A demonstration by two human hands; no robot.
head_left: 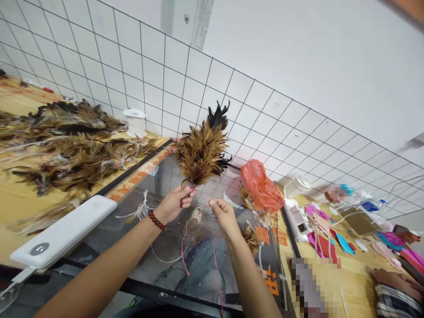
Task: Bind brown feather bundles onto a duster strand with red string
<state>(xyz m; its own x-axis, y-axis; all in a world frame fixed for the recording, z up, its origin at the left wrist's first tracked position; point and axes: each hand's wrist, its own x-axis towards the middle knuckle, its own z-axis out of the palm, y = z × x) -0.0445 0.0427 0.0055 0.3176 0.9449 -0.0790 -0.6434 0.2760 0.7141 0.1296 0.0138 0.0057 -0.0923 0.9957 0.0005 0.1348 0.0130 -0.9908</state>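
The left hand (pixel 174 203) grips the feather duster (pixel 202 152) by its narrow base, fingers curled tightly. The duster points upward above the glass tabletop (pixel 109 232), before the wire grid (pixel 190 46). The right hand (pixel 225 216), nearby, presses thumb and forefinger together, apparently pinching red thread (pixel 215 261).

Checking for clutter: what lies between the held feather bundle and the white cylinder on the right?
Between the feather bundle and white cylinder, the head view shows a red plastic bag, with brown feathers at its lower left.
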